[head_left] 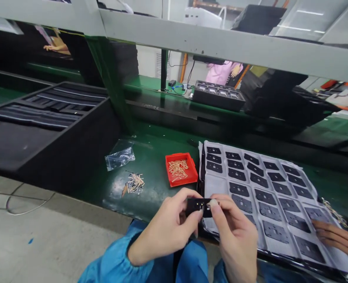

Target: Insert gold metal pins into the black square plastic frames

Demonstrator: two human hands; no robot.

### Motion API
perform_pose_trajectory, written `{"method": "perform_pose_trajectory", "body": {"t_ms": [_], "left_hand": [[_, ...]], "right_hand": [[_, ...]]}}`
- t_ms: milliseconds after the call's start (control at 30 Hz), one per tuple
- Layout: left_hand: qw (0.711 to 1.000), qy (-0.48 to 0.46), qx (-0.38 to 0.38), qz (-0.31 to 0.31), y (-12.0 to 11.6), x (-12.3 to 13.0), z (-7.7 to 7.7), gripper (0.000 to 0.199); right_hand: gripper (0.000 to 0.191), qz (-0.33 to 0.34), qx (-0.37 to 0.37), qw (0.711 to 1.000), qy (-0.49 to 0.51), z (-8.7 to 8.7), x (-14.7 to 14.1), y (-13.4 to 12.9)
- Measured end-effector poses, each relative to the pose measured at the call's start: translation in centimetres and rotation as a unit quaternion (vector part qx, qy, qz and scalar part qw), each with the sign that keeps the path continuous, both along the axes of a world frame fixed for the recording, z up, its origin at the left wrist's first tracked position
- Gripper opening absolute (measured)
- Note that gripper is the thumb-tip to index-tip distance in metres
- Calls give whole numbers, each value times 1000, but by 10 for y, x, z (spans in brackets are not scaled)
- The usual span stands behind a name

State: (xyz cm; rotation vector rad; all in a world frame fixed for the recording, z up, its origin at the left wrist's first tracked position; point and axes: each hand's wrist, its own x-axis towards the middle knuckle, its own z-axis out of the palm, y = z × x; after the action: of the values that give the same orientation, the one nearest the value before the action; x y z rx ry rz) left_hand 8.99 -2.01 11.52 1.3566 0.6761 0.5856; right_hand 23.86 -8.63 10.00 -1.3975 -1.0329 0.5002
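Observation:
Between my two hands is a small flat black plate point(193, 205) with tiny light spots on its face. My left hand point(171, 222) pinches its left end, thumb on the near face. At the right end, my right hand point(235, 232) grips it with thumb and fingers. Just beyond my hands stands a red tray point(196, 177) with thin gold-coloured pieces point(178, 169) in it. To my right, a white compartment tray point(215, 182) holds rows of similar black plates point(268, 211).
A small pile of thin pieces point(135, 183) and a clear plastic bag point(120, 157) lie on the green table point(150, 149). A large black bin point(74, 149) stands left. Another person's hand point(337, 237) rests at the white tray's right side. A shelf beam point(221, 43) crosses above.

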Motion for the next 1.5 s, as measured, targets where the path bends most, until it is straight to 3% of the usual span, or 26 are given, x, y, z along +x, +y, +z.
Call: {"method": "perform_pose_trajectory", "body": {"t_ms": [367, 633, 867, 1033, 1133, 1233, 1333, 1433, 1500], "left_hand": [[994, 14, 93, 51, -16, -6, -3, 21], [994, 0, 91, 63, -21, -8, -5, 22], [979, 21, 157, 130, -24, -2, -3, 26], [946, 52, 269, 170, -21, 0, -2, 24], [931, 60, 311, 185, -17, -1, -2, 21], [916, 58, 341, 201, -14, 0, -4, 19], [875, 72, 414, 239, -14, 3, -7, 17], [838, 87, 459, 281, -17, 5, -12, 18], [832, 89, 459, 299, -19, 5, -15, 18]], "right_hand": [[18, -40, 11, 999, 12, 9, -15, 1], [14, -57, 17, 998, -12, 12, -21, -6], [6, -99, 57, 985, -126, 9, -33, -9], [12, -136, 80, 958, -238, 7, -36, -9], [15, -158, 63, 974, -149, 2, -33, -11], [27, -131, 43, 989, -54, -2, -33, -11], [35, -136, 58, 988, -46, -3, -38, -8], [27, -152, 80, 984, -37, -1, -42, -6], [18, -150, 88, 984, -28, 0, -43, -7]]}}
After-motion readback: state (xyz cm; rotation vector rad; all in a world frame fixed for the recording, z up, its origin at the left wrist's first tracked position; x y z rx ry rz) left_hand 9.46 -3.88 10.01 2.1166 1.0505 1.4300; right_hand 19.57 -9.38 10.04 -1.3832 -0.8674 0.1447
